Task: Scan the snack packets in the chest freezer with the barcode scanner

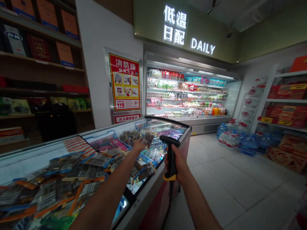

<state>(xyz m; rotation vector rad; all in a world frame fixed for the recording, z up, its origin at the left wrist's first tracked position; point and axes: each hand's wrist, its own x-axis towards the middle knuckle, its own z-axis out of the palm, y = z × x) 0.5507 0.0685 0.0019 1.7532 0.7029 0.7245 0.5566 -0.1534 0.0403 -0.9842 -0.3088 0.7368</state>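
Right now a small, flat plastic packet with dark contents and a pale printed label (148, 138) is held out over the far part of the freezer, in my left hand (138, 146), whose fingers are pinched on its near edge. Just to the right of it, not touching, I have a black pistol-shaped handheld scanner with yellow trim at its base (171, 156). My right hand (177, 161) is wrapped firmly around its handle, and the scanner's head points towards the packet; a thin black cable (171, 193) hangs from the bottom of the grip.

Below my arms runs a long chest freezer with a glass top and a pale metal rim (144, 191). A broad heap of dark packets with orange and blue edges (59, 179) lies across its near left part, partly hidden by my left forearm. Under the packet I hold, blue baskets (145, 158) sit inside the freezer among more bagged goods.

Further out, a red and yellow printed fire-hydrant sign (124, 84) is on the white wall, and to its right stands a brightly lit open refrigerated case (187, 110) beneath glowing white lettering. Large blue-tinted plastic water bottles (250, 143) stand on the pale tiled floor (216, 172) at my right.
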